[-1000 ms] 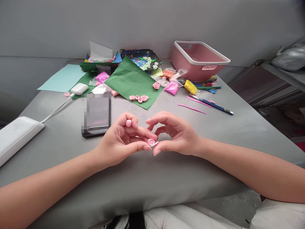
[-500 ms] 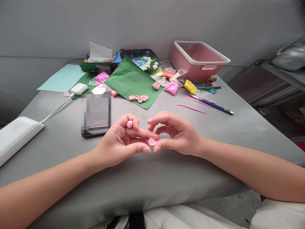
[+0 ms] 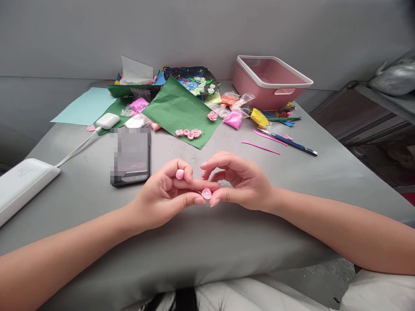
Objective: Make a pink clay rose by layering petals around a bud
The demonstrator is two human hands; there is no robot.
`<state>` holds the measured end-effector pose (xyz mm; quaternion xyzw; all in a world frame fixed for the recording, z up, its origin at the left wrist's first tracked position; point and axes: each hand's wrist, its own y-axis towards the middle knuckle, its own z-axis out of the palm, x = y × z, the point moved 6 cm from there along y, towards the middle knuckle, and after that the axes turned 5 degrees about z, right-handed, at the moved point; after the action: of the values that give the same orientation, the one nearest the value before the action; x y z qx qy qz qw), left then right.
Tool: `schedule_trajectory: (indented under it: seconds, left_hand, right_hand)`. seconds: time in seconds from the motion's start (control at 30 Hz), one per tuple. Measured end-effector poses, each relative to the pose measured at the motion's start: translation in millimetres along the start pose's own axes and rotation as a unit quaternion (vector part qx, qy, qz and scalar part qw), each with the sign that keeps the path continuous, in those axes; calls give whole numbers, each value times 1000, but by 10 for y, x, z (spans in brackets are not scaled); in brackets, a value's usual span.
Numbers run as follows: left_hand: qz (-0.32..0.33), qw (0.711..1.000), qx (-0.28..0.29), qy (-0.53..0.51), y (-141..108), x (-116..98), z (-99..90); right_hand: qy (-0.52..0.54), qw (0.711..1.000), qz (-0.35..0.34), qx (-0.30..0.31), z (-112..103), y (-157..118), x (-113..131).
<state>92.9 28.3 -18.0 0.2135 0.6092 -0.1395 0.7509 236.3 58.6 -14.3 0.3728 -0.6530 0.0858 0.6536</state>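
A small pink clay rose (image 3: 206, 194) with spiral petals sits between the fingertips of both hands, above the near part of the table. My left hand (image 3: 170, 188) pinches it between thumb and a stretched finger. A lump of pink clay (image 3: 180, 174) is tucked in a curled finger of that same hand. My right hand (image 3: 238, 179) presses its thumb against the rose's right side, its other fingers curved above. Several finished pink clay roses (image 3: 193, 134) lie on a green paper sheet (image 3: 175, 108) beyond my hands.
A phone (image 3: 132, 160) lies left of my hands, near a white power bank (image 3: 26, 185) with a cable. To the right are pink clay tools (image 3: 261, 147) and a blue-handled knife (image 3: 301, 148). Clay bags (image 3: 233, 119) and a pink bin (image 3: 259, 93) stand behind.
The rose has turned to face the camera more, and its outer petal lies closer around it. My left hand's fingers have shifted slightly right and down. The right hand barely moved.
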Motion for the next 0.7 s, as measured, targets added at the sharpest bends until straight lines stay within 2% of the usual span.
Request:
schedule_trajectory:
  seconds: [0.27,0.47,0.7]
  left_hand:
    - [47,995,-5,88,-35,-36,3]
    - [119,977,-35,174,-39,-100,-50]
    - [125,972,-19,200,-44,-91,-42]
  right_hand:
    - [-13,1000,0,12,5,-3,-3]
    - [46,999,0,-13,-42,-4,-19]
    - [67,998,3,-16,-55,-16,-23]
